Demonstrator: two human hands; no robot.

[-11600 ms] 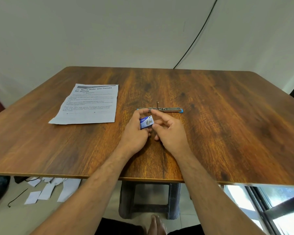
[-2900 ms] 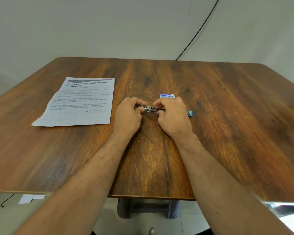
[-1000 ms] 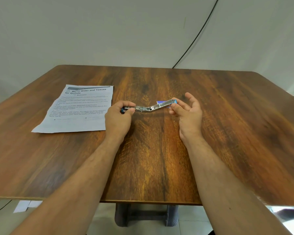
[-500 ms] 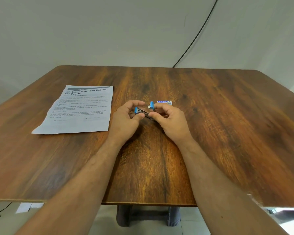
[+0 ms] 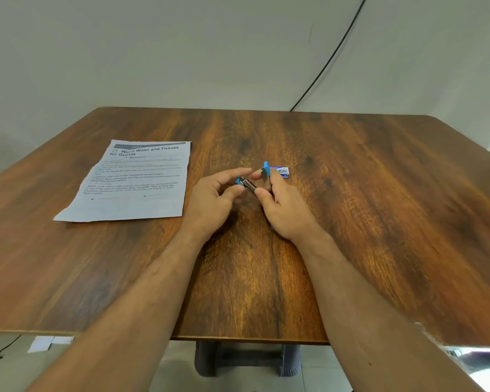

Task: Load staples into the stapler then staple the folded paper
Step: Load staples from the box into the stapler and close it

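A small metal stapler with blue plastic ends is held just above the middle of the wooden table, its two arms folded close together in a narrow V. My right hand grips it between thumb and fingers. My left hand pinches its left blue end. A small blue-and-white staple box lies flat on the table just behind my right fingers. A printed sheet of paper lies flat to the left, apart from both hands.
A black cable runs down the wall behind the table's far edge. White paper scraps lie on the floor below the table's near left edge. A grey stool stands under the table.
A second ago the stapler was spread out long between my hands. Since then my right hand has swung its arm over towards the left, and both hands have come together around the folded stapler.
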